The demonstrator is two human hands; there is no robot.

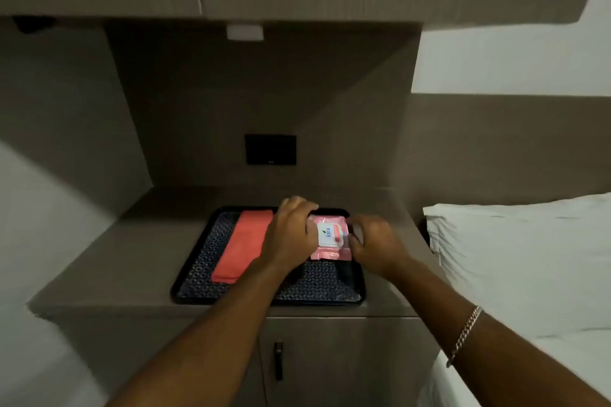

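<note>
The wipes packet is located toward the far right corner of the tray on the counter, beside the folded cloth. Placement is judged nearly complete; release remains. The left hand grip is curled over the packet's left edge. The right hand grip pinches its right edge.

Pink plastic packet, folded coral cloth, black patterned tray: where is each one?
Pink plastic packet [330,236]: head view, on its white label.
Folded coral cloth [244,244]: head view, middle of its top face.
Black patterned tray [314,286]: head view, bare patterned floor near the front.
</note>
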